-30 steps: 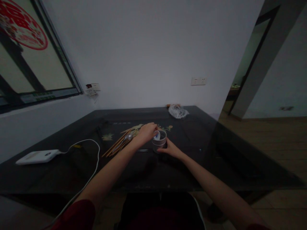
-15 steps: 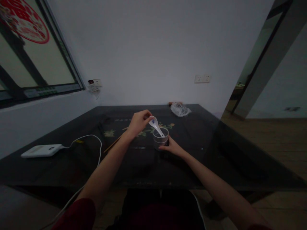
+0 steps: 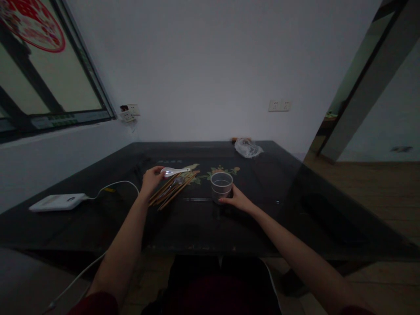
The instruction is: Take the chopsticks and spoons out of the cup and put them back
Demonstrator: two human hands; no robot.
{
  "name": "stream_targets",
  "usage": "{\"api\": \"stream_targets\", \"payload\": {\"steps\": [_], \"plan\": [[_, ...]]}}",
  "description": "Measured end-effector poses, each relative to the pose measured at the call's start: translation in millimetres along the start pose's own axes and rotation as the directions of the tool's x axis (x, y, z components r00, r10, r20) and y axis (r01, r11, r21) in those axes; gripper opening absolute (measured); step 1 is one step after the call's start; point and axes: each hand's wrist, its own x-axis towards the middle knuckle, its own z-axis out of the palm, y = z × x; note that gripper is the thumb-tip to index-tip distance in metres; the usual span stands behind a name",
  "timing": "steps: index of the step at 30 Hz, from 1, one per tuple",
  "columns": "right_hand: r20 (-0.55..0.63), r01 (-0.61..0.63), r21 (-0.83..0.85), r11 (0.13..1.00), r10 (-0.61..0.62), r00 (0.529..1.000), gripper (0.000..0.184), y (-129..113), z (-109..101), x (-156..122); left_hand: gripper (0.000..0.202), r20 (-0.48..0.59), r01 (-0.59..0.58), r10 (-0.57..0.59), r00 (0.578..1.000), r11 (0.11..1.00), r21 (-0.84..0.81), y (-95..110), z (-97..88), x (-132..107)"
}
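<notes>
Head camera, and from where I stand the leftmost thing is a white device (image 3: 57, 202), flat on the tabletop well to the left of the left hand's grip, its white cord (image 3: 123, 181) curving toward that forearm. Next comes the left hand (image 3: 152, 179), pinching a white spoon (image 3: 173, 172) by its bowl end, so the handle points away to the right of the fingers. Just below and right of that grip lie some chopsticks (image 3: 179, 192), slanting side by side (something shiny sits among them, too blurred for me to name). Further right, well apart from the spoon, a cup (image 3: 222, 186) stands upright on the dark table (image 3: 183, 236). Against its right side is the right hand (image 3: 239, 200), thumb in front, grasping it. Beyond that grip, toward the wall, rests a crumpled plastic bag (image 3: 248, 148).
</notes>
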Motion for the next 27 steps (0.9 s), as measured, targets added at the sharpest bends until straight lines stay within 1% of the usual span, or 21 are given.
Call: {"api": "stream_targets", "payload": {"steps": [2, 4, 7, 10, 14, 17, 20, 22, 27], "plan": [[-0.005, -0.007, -0.011, 1.0, 0.007, 1.0, 0.081, -1, 0, 0, 0.031, 0.028, 0.002, -0.003, 1.0, 0.999, 0.032, -3, 2.7, -2], [-0.001, -0.028, 0.004, 1.0, 0.028, 1.0, 0.081, 0, 0, 0, 0.03, 0.058, -0.009, 0.004, 0.998, 0.996, 0.085, 0, 6.4, -5], [0.005, -0.041, 0.036, 0.999, 0.041, 0.999, 0.082, 2, 1, 1, 0.027, 0.135, -0.044, 0.023, 0.991, 0.987, 0.152, 8, 14.3, -11], [0.002, -0.028, 0.03, 0.999, 0.028, 1.0, 0.083, 5, 1, 2, 0.026, 0.191, -0.078, 0.047, 0.98, 0.984, 0.157, 18, 23.1, -18], [0.002, -0.042, 0.023, 0.999, 0.042, 0.999, 0.081, 5, 0, 1, 0.023, 0.159, -0.098, 0.066, 0.985, 0.975, 0.202, 24, 32.9, -25], [0.0, -0.037, 0.021, 0.999, 0.037, 0.999, 0.081, 4, 0, 1, 0.017, 0.154, -0.119, 0.085, 0.984, 0.968, 0.222, 23, 38.7, -28], [0.0, -0.036, 0.013, 0.999, 0.036, 0.999, 0.082, 3, 0, 2, 0.011, 0.151, -0.177, 0.141, 0.978, 0.949, 0.261, 21, 43.0, -30], [0.0, -0.04, 0.008, 0.999, 0.04, 0.999, 0.082, 2, 0, 2, 0.009, 0.151, -0.195, 0.155, 0.976, 0.934, 0.298, 21, 44.6, -31], [-0.02, -0.046, -0.005, 0.999, 0.046, 0.999, 0.08, 2, 0, 1, 0.011, 0.171, -0.139, 0.079, 0.982, 0.918, 0.371, 29, 44.4, -37]]}}
